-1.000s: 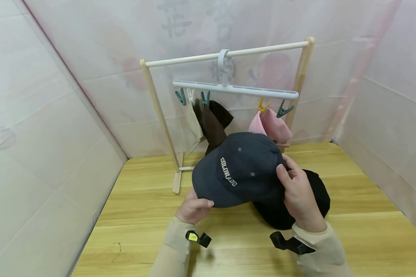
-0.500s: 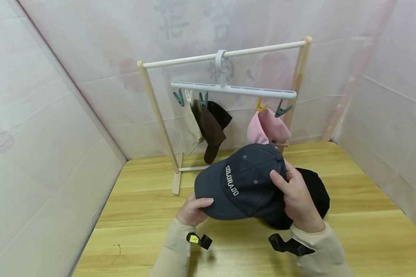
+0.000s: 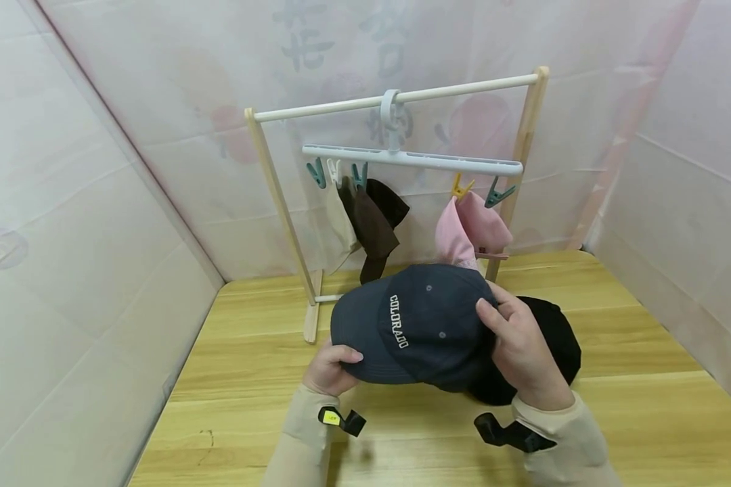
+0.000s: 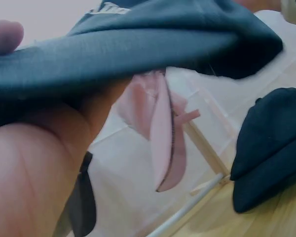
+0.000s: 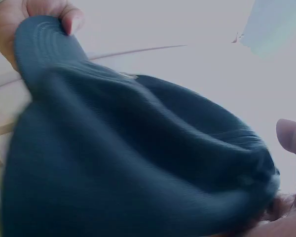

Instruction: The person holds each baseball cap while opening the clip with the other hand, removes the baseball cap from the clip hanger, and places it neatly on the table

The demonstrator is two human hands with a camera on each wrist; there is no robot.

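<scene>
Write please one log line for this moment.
left hand: pinches brim of navy cap | right hand: grips cap's back | black cap: on table | pink cap: clipped on hanger

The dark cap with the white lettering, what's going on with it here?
A person holds the navy cap above the wooden table with both hands. The left hand pinches the brim edge; the right hand grips the back of the crown. A black cap lies on the table beneath the right hand. Behind, a clip hanger on the wooden rack carries a beige cap, a brown cap and a pink cap.
</scene>
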